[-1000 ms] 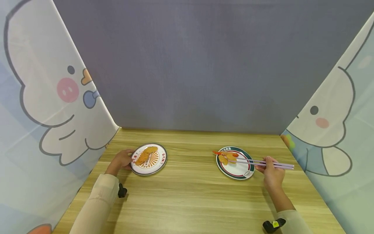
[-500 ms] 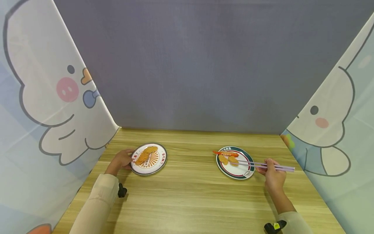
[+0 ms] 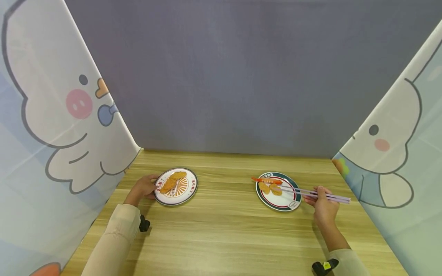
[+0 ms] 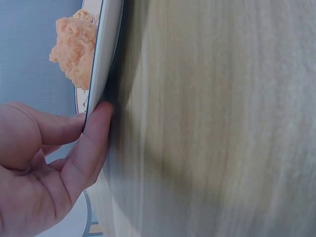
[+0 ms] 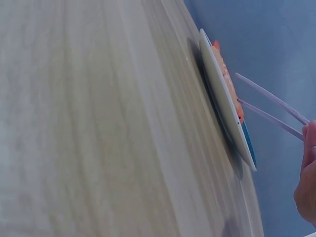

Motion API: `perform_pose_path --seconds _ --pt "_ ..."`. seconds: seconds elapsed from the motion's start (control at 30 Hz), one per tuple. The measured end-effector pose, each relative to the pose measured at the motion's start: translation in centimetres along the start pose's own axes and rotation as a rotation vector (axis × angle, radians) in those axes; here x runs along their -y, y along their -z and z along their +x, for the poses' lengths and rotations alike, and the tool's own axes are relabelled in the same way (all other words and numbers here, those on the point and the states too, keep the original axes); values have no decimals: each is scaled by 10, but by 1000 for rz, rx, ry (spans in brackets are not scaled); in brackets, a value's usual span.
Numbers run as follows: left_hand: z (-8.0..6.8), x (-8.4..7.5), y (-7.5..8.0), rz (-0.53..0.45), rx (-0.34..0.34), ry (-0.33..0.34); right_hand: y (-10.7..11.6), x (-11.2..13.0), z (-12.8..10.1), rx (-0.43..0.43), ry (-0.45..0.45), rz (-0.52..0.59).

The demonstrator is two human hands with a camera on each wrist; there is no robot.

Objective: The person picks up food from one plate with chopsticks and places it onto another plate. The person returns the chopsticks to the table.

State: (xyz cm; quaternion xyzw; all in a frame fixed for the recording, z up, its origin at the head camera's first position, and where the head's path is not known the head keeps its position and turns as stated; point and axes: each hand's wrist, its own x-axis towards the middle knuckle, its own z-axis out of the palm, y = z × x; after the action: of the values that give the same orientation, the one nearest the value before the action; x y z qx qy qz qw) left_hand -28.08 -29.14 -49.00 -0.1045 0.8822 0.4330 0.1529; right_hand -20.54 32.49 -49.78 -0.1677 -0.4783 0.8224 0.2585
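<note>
In the head view my left hand (image 3: 144, 188) holds the left edge of a white plate (image 3: 184, 196) with a sunburst print. The left wrist view shows thumb above and fingers under its rim (image 4: 102, 64). A breaded fried chicken piece (image 3: 172, 181) lies on that plate. My right hand (image 3: 325, 209) grips pale purple chopsticks (image 3: 340, 198), reaching left over a green-rimmed plate (image 3: 281, 207). Their tips are spread at the right one of two nuggets (image 3: 276, 190). Beside it lie the other nugget (image 3: 264, 187) and a red-tailed shrimp (image 3: 272, 181).
Both plates stand on a wood-grain table (image 3: 221, 230), a wide stretch of tabletop between them. A grey panel (image 3: 221, 76) rises behind the table. Printed cartoon cloths (image 3: 51, 172) hang along both sides.
The right nugget has come down and slightly right beside the other one, and the chopsticks have parted around it. My right hand has shifted slightly right. The left hand stays on its plate.
</note>
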Motion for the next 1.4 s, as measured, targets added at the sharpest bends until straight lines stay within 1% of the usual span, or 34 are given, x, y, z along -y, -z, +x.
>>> perform_pose_path --seconds 0.23,0.4,0.6,0.83,1.13,1.4 --pt "0 0 0 7 -6 -5 -4 -1 -2 11 -3 16" --pt "1 1 -1 7 -6 -4 -13 -3 -3 23 -21 14" --pt "2 1 0 -6 -1 12 -24 -8 -4 17 -50 30" --pt "2 1 0 -19 3 9 -39 -17 -8 57 -24 -7" --pt "3 -1 1 -17 6 29 -63 -26 -16 123 -29 -30" --pt "0 -2 0 -10 3 19 -84 -43 -26 182 -32 -45"
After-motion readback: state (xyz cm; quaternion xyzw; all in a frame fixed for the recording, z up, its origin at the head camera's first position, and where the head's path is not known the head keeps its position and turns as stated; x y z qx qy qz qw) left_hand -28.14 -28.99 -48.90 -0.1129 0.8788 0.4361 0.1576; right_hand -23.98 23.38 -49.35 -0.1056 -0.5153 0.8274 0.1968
